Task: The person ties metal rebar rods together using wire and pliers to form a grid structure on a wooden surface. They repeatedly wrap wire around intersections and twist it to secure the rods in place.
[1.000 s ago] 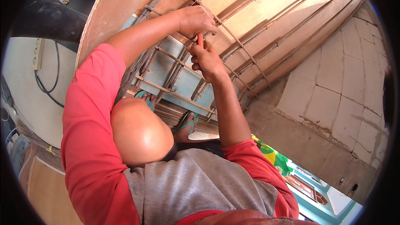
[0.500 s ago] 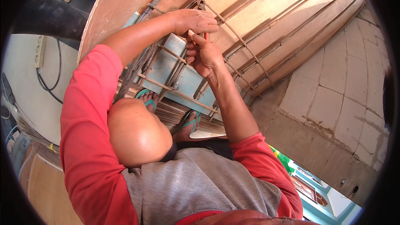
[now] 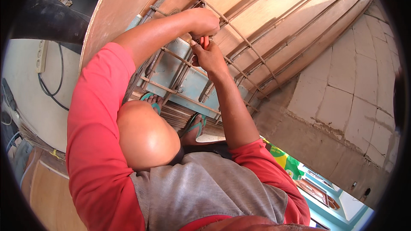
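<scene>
Pincers with red handles (image 3: 206,42) reach up to the crossing bars of a steel rebar cage (image 3: 189,63). My left hand (image 3: 204,22) is closed in a fist around their upper part, hiding most of it. Just below, my right hand (image 3: 210,58) grips the handle ends, thumb against the red grip. The pincers' jaws show only as a small dark tip above my left knuckles, at a bar crossing. Whether wire sits in the jaws cannot be made out.
Curved plywood sheets (image 3: 274,21) rise behind the bars. A pale blue block (image 3: 195,92) lies under the cage, near my sandalled feet (image 3: 197,126). To the right stands a pale block wall (image 3: 338,90). At the left, a power strip (image 3: 41,55) with a black cable rests on a pale surface.
The pincers and both hands have shifted slightly left. My right hand, its fingers looser before, has closed on the handles. My left hand has turned into a tighter fist.
</scene>
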The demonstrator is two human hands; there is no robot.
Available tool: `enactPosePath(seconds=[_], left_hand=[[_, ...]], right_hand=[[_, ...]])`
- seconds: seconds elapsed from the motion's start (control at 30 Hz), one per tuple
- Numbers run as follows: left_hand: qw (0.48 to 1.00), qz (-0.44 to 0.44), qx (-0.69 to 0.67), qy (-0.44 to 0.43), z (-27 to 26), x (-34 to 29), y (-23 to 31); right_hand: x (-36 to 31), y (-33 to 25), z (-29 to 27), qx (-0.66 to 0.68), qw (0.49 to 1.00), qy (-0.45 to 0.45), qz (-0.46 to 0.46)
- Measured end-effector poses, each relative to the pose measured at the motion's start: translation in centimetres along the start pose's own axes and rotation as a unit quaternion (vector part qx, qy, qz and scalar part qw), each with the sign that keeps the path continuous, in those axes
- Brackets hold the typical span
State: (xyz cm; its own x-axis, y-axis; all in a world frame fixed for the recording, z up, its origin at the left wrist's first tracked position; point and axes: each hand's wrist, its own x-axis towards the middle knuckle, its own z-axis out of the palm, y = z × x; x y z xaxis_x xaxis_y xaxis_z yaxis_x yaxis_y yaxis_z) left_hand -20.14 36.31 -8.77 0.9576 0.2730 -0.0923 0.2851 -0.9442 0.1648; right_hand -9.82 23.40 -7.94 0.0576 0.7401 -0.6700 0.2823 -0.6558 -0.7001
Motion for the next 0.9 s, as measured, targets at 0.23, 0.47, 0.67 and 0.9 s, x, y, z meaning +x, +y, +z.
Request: enactPosePath(seconds=[0.23, 0.47, 0.67, 0.9], left_hand=[[0.875, -0.201, 0.013, 0.439, 1.6, -3.9, 1.1], [0.711, -0.400, -0.521, 0.251, 2.4, -8.0, 1.8], [0.619, -0.321, -0.668, 0.260, 4.5, -7.9, 5.9], [0.591, -0.323, -0.715, 0.190, 7.6, -7.3, 8.1]], right_hand=[[1.6, 3.7, -1.3, 0.542, 0.770, -0.333, 0.038], [-3.4, 3.4, -0.2, 0.181, 0.960, -0.204, -0.069], [-6.8, 6.4, 0.3, 0.000, 0.991, -0.039, -0.128], [-8.7, 10.9, -1.4, 0.250, 0.963, -0.096, 0.032]])
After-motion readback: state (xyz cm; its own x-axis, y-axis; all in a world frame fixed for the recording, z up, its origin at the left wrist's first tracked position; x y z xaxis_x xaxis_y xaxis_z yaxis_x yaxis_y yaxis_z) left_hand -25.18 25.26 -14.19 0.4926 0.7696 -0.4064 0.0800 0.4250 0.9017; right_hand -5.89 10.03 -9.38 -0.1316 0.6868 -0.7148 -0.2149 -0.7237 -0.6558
